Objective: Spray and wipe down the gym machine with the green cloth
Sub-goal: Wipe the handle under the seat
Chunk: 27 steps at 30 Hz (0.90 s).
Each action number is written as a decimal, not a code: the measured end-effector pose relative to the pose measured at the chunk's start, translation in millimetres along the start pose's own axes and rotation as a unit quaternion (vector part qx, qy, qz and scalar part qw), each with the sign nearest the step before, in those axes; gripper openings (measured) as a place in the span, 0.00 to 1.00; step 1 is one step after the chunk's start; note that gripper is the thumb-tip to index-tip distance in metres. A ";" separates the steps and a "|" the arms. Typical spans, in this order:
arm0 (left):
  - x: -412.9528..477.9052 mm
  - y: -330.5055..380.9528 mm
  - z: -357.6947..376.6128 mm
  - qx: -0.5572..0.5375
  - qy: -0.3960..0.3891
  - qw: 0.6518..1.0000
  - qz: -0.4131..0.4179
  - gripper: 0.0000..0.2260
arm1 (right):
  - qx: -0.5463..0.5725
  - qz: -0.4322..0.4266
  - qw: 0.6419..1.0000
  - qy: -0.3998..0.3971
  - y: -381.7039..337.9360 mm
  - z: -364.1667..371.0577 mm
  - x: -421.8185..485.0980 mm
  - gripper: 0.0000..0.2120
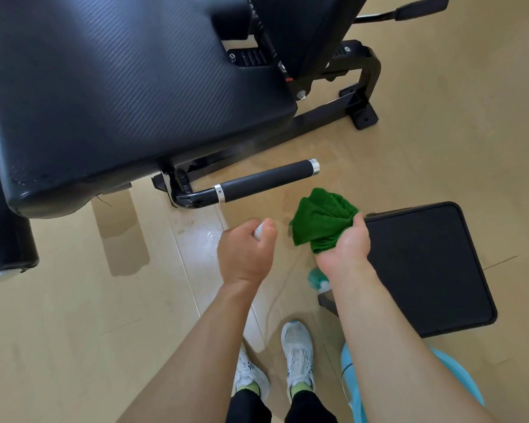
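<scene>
The gym machine's black padded seat (pixel 110 96) fills the upper left, with a black handle bar (pixel 266 180) sticking out below its front edge. My left hand (pixel 246 251) is closed around a small white spray bottle (pixel 258 232), its top showing between thumb and finger, pointed toward the handle. A faint mist hangs near the seat's lower edge. My right hand (pixel 347 241) grips the bunched green cloth (pixel 321 219), just right of the handle's end.
A black platform (pixel 428 270) lies on the floor at right, with a teal bottle (pixel 316 279) beside it under my right wrist. A light blue bucket (pixel 353 389) stands at lower right. Wet droplets shine on the beige floor (pixel 205 236). My white shoes (pixel 297 355) are below.
</scene>
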<state>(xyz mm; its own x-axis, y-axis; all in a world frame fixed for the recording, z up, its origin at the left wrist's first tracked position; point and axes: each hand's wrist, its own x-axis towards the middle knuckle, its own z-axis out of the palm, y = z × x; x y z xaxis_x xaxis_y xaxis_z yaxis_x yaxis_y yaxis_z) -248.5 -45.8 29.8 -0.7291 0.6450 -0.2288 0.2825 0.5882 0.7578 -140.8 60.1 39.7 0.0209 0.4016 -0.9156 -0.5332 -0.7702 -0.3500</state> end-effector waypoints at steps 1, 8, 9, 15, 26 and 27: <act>-1.8 -4.5 -3.9 -0.005 0.012 1.000 0.000 0.26 | -0.002 0.003 1.000 -0.001 0.3 1.1 0.4 0.16; -8.1 -24.9 -28.3 -0.010 0.050 0.999 0.002 0.29 | 0.018 0.036 0.999 -0.025 13.7 13.6 -6.3 0.17; -7.6 -25.4 -29.4 -0.011 0.050 0.999 0.006 0.29 | 0.033 0.040 0.998 -0.035 17.3 16.2 -5.4 0.18; -1.7 -14.6 -47.2 -0.036 0.069 0.995 0.059 0.28 | 0.080 0.123 0.976 -0.162 72.7 61.0 -14.1 0.21; 10.7 -31.5 -85.1 0.003 0.080 0.996 0.031 0.29 | 0.073 0.152 0.972 -0.165 72.9 101.9 -13.7 0.19; 9.8 -31.6 -81.6 0.002 0.072 0.997 0.029 0.29 | 0.082 0.143 0.975 -0.148 63.9 98.9 -8.3 0.20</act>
<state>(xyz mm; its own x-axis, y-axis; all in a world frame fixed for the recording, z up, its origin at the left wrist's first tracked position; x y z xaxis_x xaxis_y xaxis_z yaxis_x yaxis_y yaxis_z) -315.5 -97.9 53.5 -0.7930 0.6018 -0.0941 0.3299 0.5542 0.7642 -258.7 56.5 44.6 -0.3814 0.3262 -0.8650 -0.6095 -0.7922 -0.0300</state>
